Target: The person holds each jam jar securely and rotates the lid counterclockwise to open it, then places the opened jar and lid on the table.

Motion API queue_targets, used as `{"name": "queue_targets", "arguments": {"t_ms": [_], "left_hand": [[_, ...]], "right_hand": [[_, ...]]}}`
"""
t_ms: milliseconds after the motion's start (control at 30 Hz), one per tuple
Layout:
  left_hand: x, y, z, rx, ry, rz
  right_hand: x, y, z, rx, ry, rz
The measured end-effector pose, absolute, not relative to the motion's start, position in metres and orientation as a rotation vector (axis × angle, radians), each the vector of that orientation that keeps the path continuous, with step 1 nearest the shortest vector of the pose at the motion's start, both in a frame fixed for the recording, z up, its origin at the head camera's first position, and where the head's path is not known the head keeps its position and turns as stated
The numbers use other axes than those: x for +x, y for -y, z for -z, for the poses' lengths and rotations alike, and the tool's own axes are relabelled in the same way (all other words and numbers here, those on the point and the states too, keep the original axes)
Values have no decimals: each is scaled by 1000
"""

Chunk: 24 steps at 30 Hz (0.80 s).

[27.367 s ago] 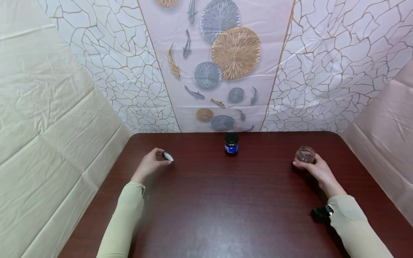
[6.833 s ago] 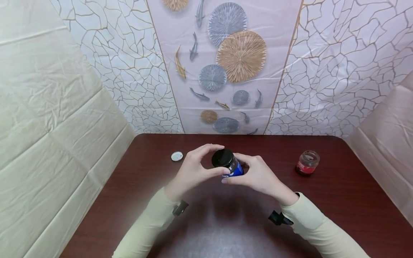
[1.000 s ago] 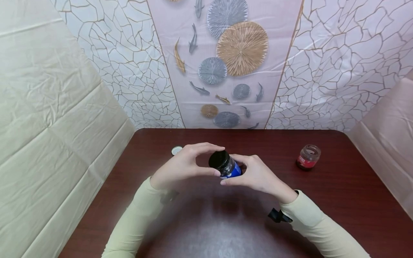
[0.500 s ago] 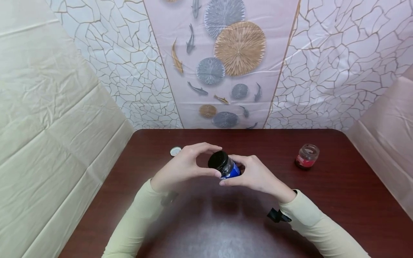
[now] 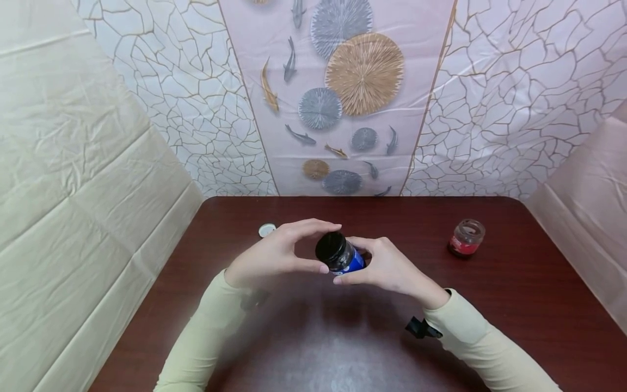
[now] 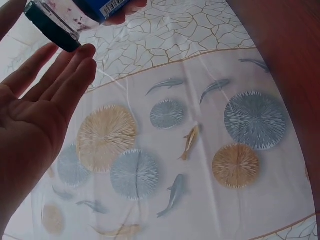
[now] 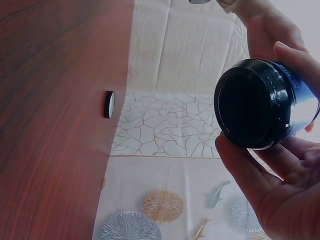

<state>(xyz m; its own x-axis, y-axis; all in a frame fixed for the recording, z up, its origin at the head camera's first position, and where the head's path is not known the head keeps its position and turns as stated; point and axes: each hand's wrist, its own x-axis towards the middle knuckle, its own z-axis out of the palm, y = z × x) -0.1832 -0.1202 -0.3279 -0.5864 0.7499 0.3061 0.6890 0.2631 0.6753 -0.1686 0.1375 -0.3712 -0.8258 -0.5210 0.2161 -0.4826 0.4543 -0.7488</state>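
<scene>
A glass jar (image 5: 350, 258) with a blue label hangs tilted above the table, its black lid (image 5: 330, 246) turned up to the left. My right hand (image 5: 389, 267) grips the body around the label. In the right wrist view the jar's dark round end (image 7: 247, 105) faces the camera. My left hand (image 5: 281, 250) has its thumb and fingers around the lid; in the left wrist view the fingertips (image 6: 86, 51) meet the lid's edge. Reddish smears (image 6: 72, 12) show on the glass below the lid. Whether the thumb presses the lid is hard to tell.
An uncapped glass jar (image 5: 467, 238) with a red label stands at the right on the dark red-brown table (image 5: 514, 316). A loose lid (image 5: 266, 230) lies behind my left hand, pale inside up. Patterned cloth (image 5: 362, 76) hangs behind the table.
The blue-label jar, once standing at the back, is now held in both hands. The other jar and its lid were set down. Within the last second, my left thumb shifts slightly left along the lid.
</scene>
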Motion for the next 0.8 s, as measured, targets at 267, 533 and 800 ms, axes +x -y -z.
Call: {"name": "queue_targets", "arguments": {"t_ms": [267,533,800], "left_hand": [[-186,121,330,1290,-2304,-1346],[-185,120,330,1222,-2336,-1375],[-184,121,330,1186,-2355,-1398]], "right_hand": [[-168,-137,372,-893,-2622,1330],[-168,-138,371,-891,-2618,1334],[-168,-138,371,-870,-2616,1337]]}}
